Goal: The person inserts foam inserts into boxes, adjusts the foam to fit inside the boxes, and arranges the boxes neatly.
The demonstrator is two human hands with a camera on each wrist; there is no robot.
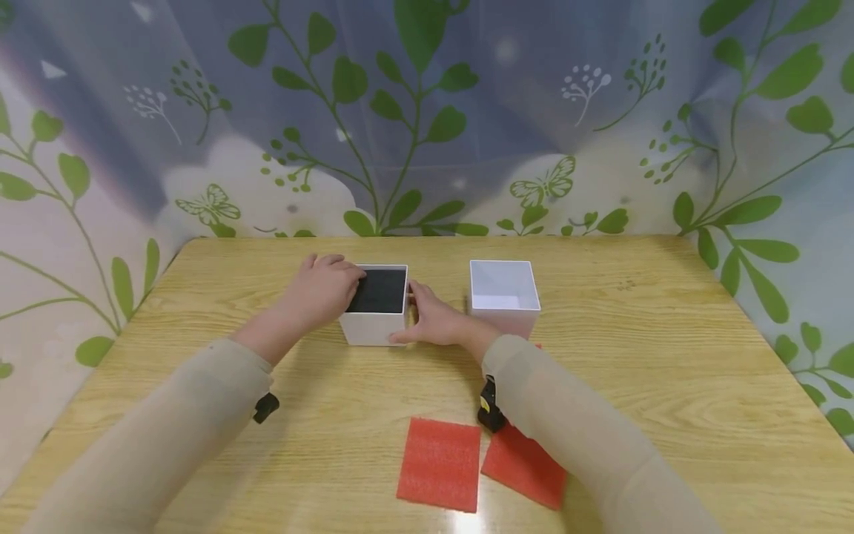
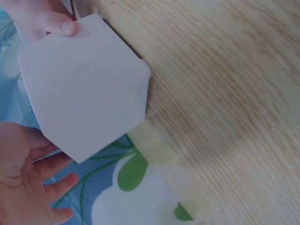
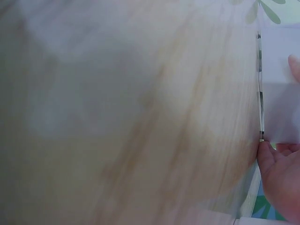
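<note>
A white square box stands on the wooden table between both hands. A flat black square shows just inside its rim. My left hand is at its left side, a fingertip reaching over the rim onto the black. In the left wrist view the outer fingers spread loosely away from the box. My right hand grips the right side, thumb on the lower front corner and other fingers along the side. A second white box, with a pale inside, stands just right of the right hand.
Two red square sheets lie near the front of the table, the right one partly under the right forearm. A bit of red also shows by the second box. A leaf-patterned curtain hangs behind the table.
</note>
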